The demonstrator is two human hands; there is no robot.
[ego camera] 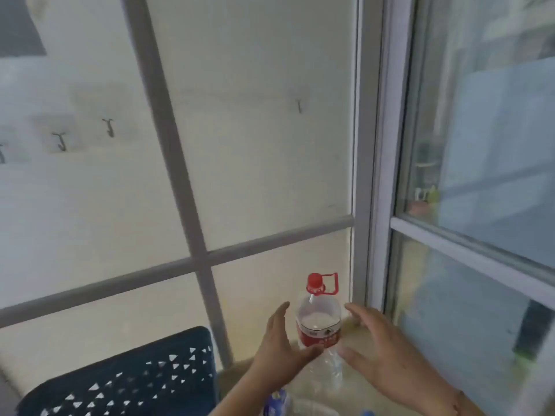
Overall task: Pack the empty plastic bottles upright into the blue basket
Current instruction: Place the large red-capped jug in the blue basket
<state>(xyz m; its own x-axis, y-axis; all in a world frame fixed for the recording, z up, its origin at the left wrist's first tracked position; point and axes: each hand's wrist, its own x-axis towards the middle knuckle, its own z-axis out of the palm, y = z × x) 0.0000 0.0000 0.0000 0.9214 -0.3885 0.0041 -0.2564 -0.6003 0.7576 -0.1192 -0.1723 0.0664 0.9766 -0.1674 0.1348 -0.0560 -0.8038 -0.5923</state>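
Frosted window wall behind, tan floor. Big clear bottle [319, 322], red cap, stands upright at 5 o'clock. Your left hand [277, 352] and right hand [387, 355] flank it, both spread wide, holding nothing; thumb contact unclear. Blue basket [126, 376] at 7 o'clock, inside unseen. More bottles [277, 400] near btm edge. Packing prob early.

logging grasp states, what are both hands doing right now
Left hand: open, thumb touching the red-capped bottle, not gripping it.
Right hand: open, beside the bottle, holding nothing.

left hand [277, 346], right hand [387, 358], bare forearms; no sleeves
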